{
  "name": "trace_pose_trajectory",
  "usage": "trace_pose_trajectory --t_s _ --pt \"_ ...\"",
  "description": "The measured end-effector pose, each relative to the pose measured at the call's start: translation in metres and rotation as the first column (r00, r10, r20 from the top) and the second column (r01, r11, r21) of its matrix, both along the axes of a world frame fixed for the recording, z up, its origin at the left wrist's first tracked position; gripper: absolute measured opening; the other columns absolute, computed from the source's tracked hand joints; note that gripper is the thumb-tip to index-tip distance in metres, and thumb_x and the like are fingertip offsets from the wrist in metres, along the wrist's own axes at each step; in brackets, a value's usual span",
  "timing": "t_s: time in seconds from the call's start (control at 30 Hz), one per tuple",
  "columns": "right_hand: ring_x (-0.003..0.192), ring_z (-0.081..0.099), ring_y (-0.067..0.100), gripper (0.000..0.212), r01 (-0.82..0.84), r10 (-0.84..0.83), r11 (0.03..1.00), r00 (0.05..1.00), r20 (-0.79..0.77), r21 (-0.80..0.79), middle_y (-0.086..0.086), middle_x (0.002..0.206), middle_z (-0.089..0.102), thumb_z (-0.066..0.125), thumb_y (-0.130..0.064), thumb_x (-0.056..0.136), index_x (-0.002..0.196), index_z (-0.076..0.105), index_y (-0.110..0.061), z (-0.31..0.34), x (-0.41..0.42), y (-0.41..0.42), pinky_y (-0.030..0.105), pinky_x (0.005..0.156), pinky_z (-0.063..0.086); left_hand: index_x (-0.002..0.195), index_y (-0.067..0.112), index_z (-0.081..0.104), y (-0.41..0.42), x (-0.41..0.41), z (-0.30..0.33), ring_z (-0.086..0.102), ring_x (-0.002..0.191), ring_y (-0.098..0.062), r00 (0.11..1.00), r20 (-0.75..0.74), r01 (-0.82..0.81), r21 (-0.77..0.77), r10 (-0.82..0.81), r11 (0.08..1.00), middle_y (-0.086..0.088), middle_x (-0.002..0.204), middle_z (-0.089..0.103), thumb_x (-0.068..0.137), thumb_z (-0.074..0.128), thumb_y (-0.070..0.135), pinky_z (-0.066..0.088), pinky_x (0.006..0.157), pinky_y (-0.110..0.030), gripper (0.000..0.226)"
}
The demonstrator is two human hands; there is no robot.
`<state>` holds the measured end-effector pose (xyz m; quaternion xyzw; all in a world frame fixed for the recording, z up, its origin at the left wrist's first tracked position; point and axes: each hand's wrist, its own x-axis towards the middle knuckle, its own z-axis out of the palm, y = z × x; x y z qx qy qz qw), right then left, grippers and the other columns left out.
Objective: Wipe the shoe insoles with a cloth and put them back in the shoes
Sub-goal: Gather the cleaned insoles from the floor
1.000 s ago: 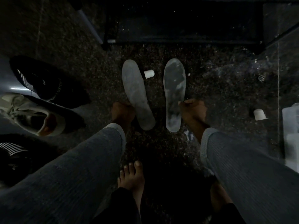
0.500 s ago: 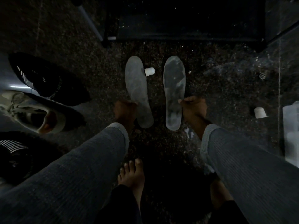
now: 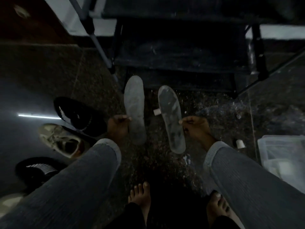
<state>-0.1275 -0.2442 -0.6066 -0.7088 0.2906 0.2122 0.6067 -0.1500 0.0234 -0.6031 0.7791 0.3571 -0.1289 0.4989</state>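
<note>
Over a dim, speckled stone floor before a dark rack, the left hand and right hand each pinch an insole; shoes lie left.

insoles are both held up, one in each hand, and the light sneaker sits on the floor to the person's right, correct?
Not quite. The head view shows the light sneaker on the person's left. The rest holds: left hand holds one insole, right hand the other insole.

Shoes crowd left (three); speckled floor between sleeves open.
</note>
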Motion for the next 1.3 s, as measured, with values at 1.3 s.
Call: trace_pose_trajectory --t_s 1.3 --pt "0.103 0.064 0.032 0.034 0.178 -0.035 0.943 0.893 0.448 -0.282 0.016 0.113 0.066 0.067 -0.017 0.083 0.114 0.064 -0.003 0.255 0.237 -0.054 0.045 0.088 0.055 0.083 0.009 0.065 -0.08 0.271 0.24 0.064 0.105 -0.03 0.896 0.431 0.225 -0.23 -0.108 0.947 -0.016 0.107 0.066 0.091 0.065 0.006 0.052 0.097 -0.044 0.009"
